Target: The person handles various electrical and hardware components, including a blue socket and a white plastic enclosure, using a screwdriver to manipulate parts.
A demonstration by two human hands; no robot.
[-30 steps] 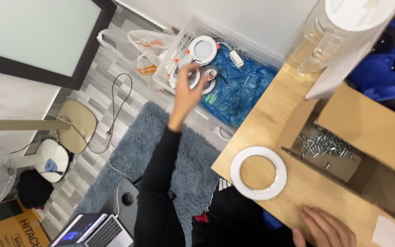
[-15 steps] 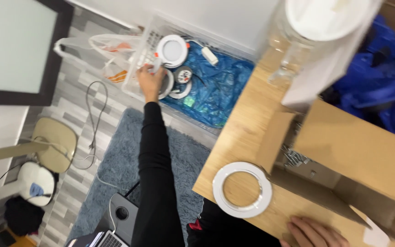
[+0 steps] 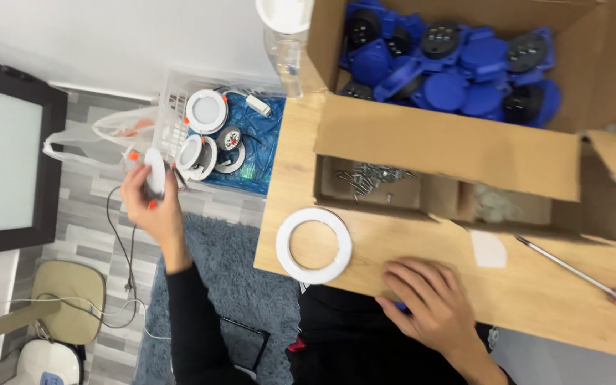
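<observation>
My left hand (image 3: pixel 152 214) is raised over the floor to the left of the wooden table (image 3: pixel 422 249), closed around a round white downlight (image 3: pixel 155 173) with orange clips. Just to its right a clear plastic bin (image 3: pixel 174 107) holds more white downlights (image 3: pixel 206 112) on blue wrapping. My right hand (image 3: pixel 433 308) rests palm down on the table's near edge, fingers spread, holding nothing. A white plastic ring (image 3: pixel 314 245) lies flat on the table to the left of that hand.
An open cardboard box (image 3: pixel 450 153) has compartments with screws (image 3: pixel 368 175), and blue and black parts (image 3: pixel 458 64) behind. A screwdriver (image 3: pixel 582 276) lies at the right. A clear bottle (image 3: pixel 286 43) stands at the table's far corner. A dark-framed panel (image 3: pixel 8 150), grey rug (image 3: pixel 229 299) and cables (image 3: pixel 119 242) are on the floor.
My left hand has drawn back from the bin with a downlight in it. The view has swung right, showing more of the table and box. My right hand stays on the table.
</observation>
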